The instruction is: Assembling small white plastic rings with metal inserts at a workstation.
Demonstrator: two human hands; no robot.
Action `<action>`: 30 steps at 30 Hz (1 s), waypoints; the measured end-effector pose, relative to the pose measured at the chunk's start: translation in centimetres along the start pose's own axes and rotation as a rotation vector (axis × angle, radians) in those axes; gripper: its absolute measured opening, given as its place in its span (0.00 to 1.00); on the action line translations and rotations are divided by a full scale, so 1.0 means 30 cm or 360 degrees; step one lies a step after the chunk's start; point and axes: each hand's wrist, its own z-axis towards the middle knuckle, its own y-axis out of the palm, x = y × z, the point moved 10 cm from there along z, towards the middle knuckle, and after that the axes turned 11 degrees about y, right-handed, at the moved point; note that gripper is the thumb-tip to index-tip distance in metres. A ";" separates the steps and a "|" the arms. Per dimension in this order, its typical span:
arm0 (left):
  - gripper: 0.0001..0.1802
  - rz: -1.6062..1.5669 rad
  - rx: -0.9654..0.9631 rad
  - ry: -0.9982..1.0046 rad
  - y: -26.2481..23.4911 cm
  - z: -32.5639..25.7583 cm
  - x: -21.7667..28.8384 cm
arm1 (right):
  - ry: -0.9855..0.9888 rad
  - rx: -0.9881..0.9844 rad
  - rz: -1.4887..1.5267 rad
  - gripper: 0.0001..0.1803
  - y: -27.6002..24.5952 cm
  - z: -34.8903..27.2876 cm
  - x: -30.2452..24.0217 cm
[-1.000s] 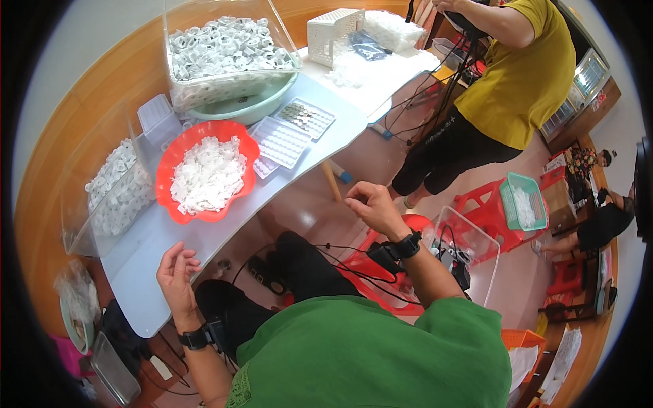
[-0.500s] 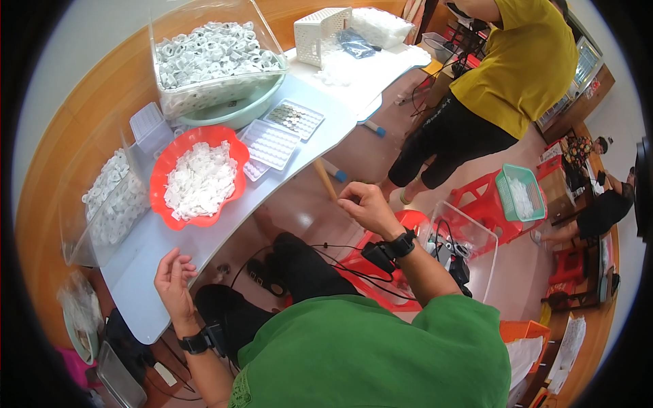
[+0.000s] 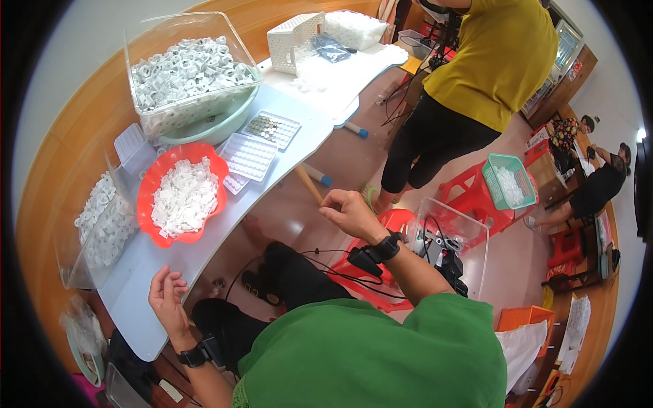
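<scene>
The left hand (image 3: 169,294) has loose, bent fingers near the red bowl (image 3: 145,205); the right hand (image 3: 354,215) curls, gap hidden.

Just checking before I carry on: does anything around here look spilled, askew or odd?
Mildly, yes. White bits lie loose beside the white perforated basket, perhaps spilled, though glare blurs them. Nearer, a pale tray lies partly over another tray, so that stack looks uneven.
</scene>
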 end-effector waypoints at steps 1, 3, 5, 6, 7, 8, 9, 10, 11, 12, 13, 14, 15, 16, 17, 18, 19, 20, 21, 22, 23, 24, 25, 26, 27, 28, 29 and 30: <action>0.15 -0.0002 0.0002 -0.0004 -0.001 -0.001 -0.001 | 0.0000 0.0006 0.0005 0.06 -0.002 -0.002 -0.002; 0.15 -0.0009 0.0004 -0.0003 -0.005 0.000 -0.006 | 0.0000 0.0011 0.0009 0.06 -0.003 -0.005 -0.003; 0.15 -0.0015 0.0005 -0.0001 -0.006 0.001 -0.008 | -0.0072 0.0075 0.0033 0.06 -0.015 -0.009 -0.018; 0.15 -0.0018 0.0002 -0.0001 -0.004 0.002 -0.007 | -0.0071 0.0075 0.0033 0.06 -0.015 -0.010 -0.019; 0.15 -0.0021 0.0002 -0.0001 -0.004 0.001 -0.005 | -0.0073 0.0074 0.0030 0.06 -0.015 -0.011 -0.021; 0.15 -0.0020 0.0005 -0.0001 -0.007 0.002 -0.006 | -0.0075 0.0072 0.0028 0.06 -0.014 -0.012 -0.024; 0.15 -0.0011 0.0013 0.0002 -0.013 0.003 -0.009 | -0.0076 0.0069 0.0028 0.06 -0.014 -0.014 -0.027; 0.14 -0.0002 0.0022 0.0004 -0.019 0.003 -0.011 | -0.0062 0.0065 0.0034 0.06 -0.014 -0.015 -0.027; 0.14 0.0000 0.0026 0.0004 -0.019 0.003 -0.011 | -0.0047 0.0062 0.0040 0.06 -0.013 -0.016 -0.026; 0.14 -0.0001 0.0028 0.0001 -0.018 0.002 -0.010 | -0.0049 0.0057 0.0040 0.06 -0.013 -0.019 -0.028; 0.14 -0.0002 0.0028 -0.0002 -0.016 0.003 -0.010 | -0.0038 0.0030 0.0049 0.06 -0.009 -0.020 -0.027; 0.14 0.0001 0.0032 0.0000 -0.018 0.004 -0.010 | -0.0027 0.0003 0.0058 0.05 -0.005 -0.022 -0.027; 0.14 -0.0006 0.0036 -0.0006 -0.019 0.004 -0.011 | -0.0030 -0.0001 0.0059 0.05 -0.004 -0.023 -0.030; 0.14 -0.0013 0.0039 -0.0012 -0.020 0.004 -0.013 | -0.0026 -0.0003 0.0051 0.06 -0.003 -0.024 -0.031; 0.14 -0.0011 0.0043 -0.0009 -0.020 0.004 -0.013 | -0.0022 -0.0005 0.0043 0.06 -0.001 -0.025 -0.032; 0.14 -0.0017 0.0038 -0.0006 -0.018 0.004 -0.012 | -0.0024 -0.0008 0.0045 0.06 0.000 -0.026 -0.032; 0.14 -0.0024 0.0034 -0.0002 -0.016 0.003 -0.011 | -0.0039 -0.0007 0.0033 0.06 0.002 -0.027 -0.033; 0.14 -0.0022 0.0037 -0.0001 -0.015 0.002 -0.008 | -0.0053 -0.0006 0.0021 0.06 0.004 -0.028 -0.033; 0.14 -0.0022 0.0025 -0.0002 -0.010 0.001 -0.006 | -0.0055 -0.0009 0.0023 0.06 0.006 -0.029 -0.032; 0.15 -0.0021 0.0011 -0.0004 -0.006 0.000 -0.003 | -0.0053 -0.0015 0.0013 0.06 0.008 -0.029 -0.030; 0.15 -0.0020 0.0013 -0.0002 -0.008 0.001 -0.005 | -0.0050 -0.0020 0.0004 0.06 0.010 -0.030 -0.029; 0.15 -0.0025 0.0014 0.0000 -0.010 0.002 -0.008 | -0.0052 -0.0021 0.0005 0.06 0.010 -0.031 -0.031; 0.15 -0.0031 0.0015 0.0003 -0.011 0.002 -0.010 | -0.0044 -0.0033 -0.0005 0.06 0.012 -0.033 -0.032; 0.15 -0.0030 0.0015 0.0003 -0.011 0.001 -0.008 | -0.0037 -0.0044 -0.0015 0.06 0.014 -0.035 -0.032; 0.15 -0.0034 0.0013 0.0006 -0.009 0.001 -0.006 | -0.0037 -0.0044 -0.0014 0.06 0.014 -0.037 -0.031; 0.14 -0.0039 0.0010 0.0009 -0.008 0.000 -0.004 | -0.0036 -0.0045 -0.0006 0.06 0.014 -0.038 -0.031; 0.14 -0.0036 0.0008 0.0009 -0.009 0.001 -0.004 | -0.0034 -0.0046 0.0002 0.06 0.013 -0.041 -0.030; 0.14 -0.0034 0.0008 0.0005 -0.011 0.001 -0.006 | -0.0033 -0.0046 0.0004 0.06 0.013 -0.044 -0.028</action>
